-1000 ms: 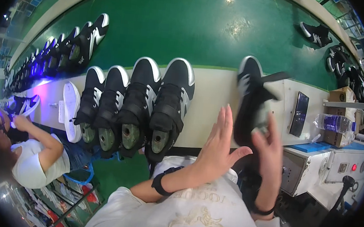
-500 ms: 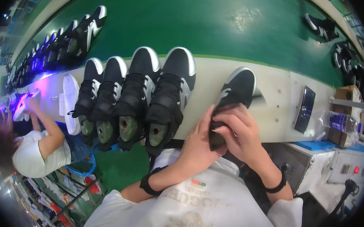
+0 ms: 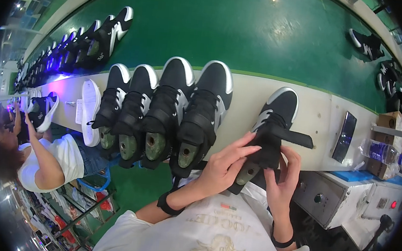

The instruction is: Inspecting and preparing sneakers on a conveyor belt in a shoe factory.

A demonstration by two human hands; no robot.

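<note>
A black sneaker with a white toe edge lies on the table in front of me, toe pointing away. Its strap is undone and sticks out to the right. A green shoe last shows at its heel opening. My left hand grips the left of the padded collar, fingers bent. On the other side, my right hand pinches the tongue's lower edge between thumb and fingers. Left of it stand several similar sneakers with lasts in them, their straps lying across.
A white sole lies left of the sneakers. Farther left, a co-worker handles another shoe. The green belt carries more shoes beyond the table. At right are a phone, a plastic bottle and a machine box.
The sneaker's strap has come free and now points right. My right hand has moved off the top to the collar's right side; my left hand has shifted to its left. The view has shifted slightly.
</note>
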